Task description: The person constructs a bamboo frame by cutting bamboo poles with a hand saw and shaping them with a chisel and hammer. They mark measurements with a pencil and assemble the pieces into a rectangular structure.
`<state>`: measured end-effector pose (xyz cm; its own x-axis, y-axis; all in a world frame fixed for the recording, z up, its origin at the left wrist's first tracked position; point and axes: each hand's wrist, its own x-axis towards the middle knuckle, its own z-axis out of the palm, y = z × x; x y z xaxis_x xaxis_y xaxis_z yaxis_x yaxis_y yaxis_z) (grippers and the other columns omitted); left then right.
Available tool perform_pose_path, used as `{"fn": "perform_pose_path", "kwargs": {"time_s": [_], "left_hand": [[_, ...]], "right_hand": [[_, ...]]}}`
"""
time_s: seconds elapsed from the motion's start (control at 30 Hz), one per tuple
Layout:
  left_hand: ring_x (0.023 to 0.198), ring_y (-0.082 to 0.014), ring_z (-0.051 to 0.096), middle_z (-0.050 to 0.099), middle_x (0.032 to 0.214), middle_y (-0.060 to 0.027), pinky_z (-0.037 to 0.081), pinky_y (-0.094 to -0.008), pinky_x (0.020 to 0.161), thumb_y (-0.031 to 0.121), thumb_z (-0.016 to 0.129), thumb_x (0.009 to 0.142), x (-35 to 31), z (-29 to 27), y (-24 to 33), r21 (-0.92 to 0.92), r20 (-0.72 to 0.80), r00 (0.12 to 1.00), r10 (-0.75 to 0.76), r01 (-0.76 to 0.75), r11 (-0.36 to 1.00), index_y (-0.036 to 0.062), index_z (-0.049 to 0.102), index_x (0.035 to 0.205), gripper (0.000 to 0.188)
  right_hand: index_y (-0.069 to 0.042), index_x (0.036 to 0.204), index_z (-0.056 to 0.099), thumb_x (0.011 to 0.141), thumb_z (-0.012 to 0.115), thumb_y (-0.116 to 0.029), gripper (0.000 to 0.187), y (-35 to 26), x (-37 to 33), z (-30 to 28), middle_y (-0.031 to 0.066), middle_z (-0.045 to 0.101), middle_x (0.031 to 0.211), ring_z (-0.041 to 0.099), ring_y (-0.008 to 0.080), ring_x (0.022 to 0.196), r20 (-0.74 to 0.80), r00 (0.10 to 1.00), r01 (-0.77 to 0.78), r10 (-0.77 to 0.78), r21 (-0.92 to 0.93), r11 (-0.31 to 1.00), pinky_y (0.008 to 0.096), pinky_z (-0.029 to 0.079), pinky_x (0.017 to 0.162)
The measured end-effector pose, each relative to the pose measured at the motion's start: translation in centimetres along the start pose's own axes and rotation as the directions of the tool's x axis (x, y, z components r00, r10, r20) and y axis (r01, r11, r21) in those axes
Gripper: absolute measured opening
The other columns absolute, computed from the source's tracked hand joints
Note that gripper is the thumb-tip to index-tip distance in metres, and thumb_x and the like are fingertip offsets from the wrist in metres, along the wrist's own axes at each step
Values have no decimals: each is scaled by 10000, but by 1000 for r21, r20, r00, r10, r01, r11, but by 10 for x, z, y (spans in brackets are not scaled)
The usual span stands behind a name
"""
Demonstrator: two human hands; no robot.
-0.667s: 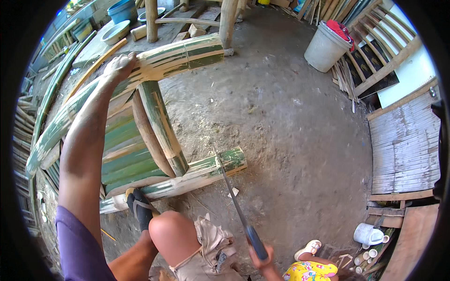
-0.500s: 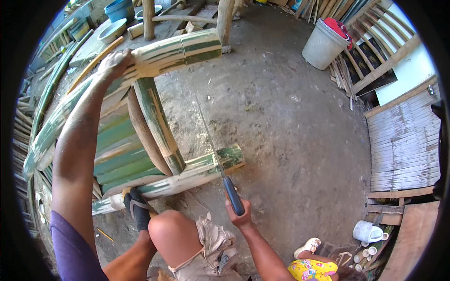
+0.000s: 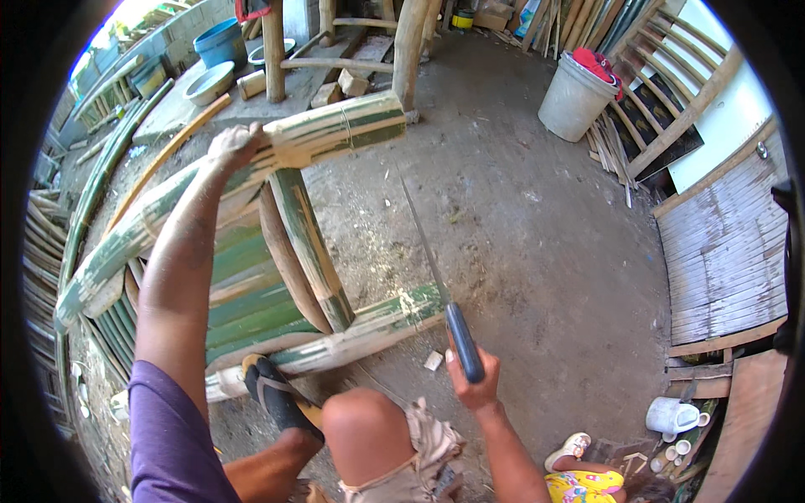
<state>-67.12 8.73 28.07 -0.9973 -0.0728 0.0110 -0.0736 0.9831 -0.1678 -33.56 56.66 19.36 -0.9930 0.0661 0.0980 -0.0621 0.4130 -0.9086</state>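
Observation:
A frame of green and tan bamboo poles with slats stands on the ground before me. My left hand [image 3: 235, 144] is wrapped over its thick upper pole [image 3: 335, 126]. In my right hand [image 3: 476, 379] is a handsaw [image 3: 429, 251], gripped by its dark handle, with the narrow blade slanting up and away. The blade passes by the cut end of the lower pole [image 3: 390, 317]; whether it touches the bamboo I cannot tell. Green slats [image 3: 260, 289] and an upright post [image 3: 310, 243] fill the space between the poles. My sandalled foot [image 3: 281, 394] rests against the lower pole.
A small pale chip [image 3: 433, 360] lies on the dirt floor. At lower right sits a person in yellow clothing [image 3: 583, 486], close to my right forearm. A grey bucket with red cloth [image 3: 577, 96] stands far right. A blue tub [image 3: 216, 42] and wooden posts [image 3: 411, 50] are at the back.
The saw has moved right, from lying across the lower pole to beside its end. The pale chip now shows on the floor. My left hand keeps its hold on the upper pole.

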Motion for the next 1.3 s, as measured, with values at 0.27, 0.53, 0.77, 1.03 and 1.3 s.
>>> {"fn": "perform_pose_path", "kwargs": {"time_s": [0.27, 0.53, 0.77, 1.03, 1.3], "left_hand": [[1085, -424, 650, 679, 1161, -242, 502, -492, 955, 359, 382, 998, 53, 96, -14, -70, 79, 996, 43, -37, 997, 67, 623, 1148, 406], [1115, -434, 635, 675, 1166, -253, 472, -510, 991, 451, 318, 971, 105, 211, -13, -246, 235, 970, 65, -5, 969, 21, 670, 1132, 578], [1351, -398, 470, 499, 1440, -268, 329, -562, 1124, 439, 389, 948, 72, 217, 13, -380, 180, 973, -148, 207, 901, -39, 519, 1354, 640], [914, -325, 714, 743, 959, -181, 556, -397, 849, 358, 627, 826, -105, 72, 120, -760, 600, 759, 253, 441, 478, 33, 741, 1054, 412], [800, -179, 723, 740, 975, -116, 581, -289, 693, 186, 616, 954, -243, -258, 65, -656, 670, 683, 291, 728, -198, -28, 689, 1114, 277]], "right_hand": [[-40, 881, 583, 781, 699, -162, 196, 3, 108, 72, 189, 671, 709, 682, 371, 628, 141, 968, 250, -209, -442, 861, 471, 548, 586], [-50, 1060, 590, 751, 739, -114, 349, 76, 251, 85, 127, 699, 965, 675, 296, 1009, 509, 857, 505, -78, -801, 321, 482, 497, 918], [-41, 1176, 581, 828, 698, -87, 370, 45, 235, 82, 179, 594, 1216, 609, 361, 1113, 322, 917, 192, 237, -875, 444, 538, 428, 1003], [-32, 970, 692, 856, 642, -28, 125, -166, 204, 80, 127, 705, 874, 692, 249, 801, 174, 964, -150, 202, -274, 950, 364, 542, 730], [-11, 1069, 713, 933, 659, -123, 185, -419, 125, 8, 67, 734, 852, 690, 123, 701, 427, 836, -396, 346, 33, 917, 288, 548, 666]]}}
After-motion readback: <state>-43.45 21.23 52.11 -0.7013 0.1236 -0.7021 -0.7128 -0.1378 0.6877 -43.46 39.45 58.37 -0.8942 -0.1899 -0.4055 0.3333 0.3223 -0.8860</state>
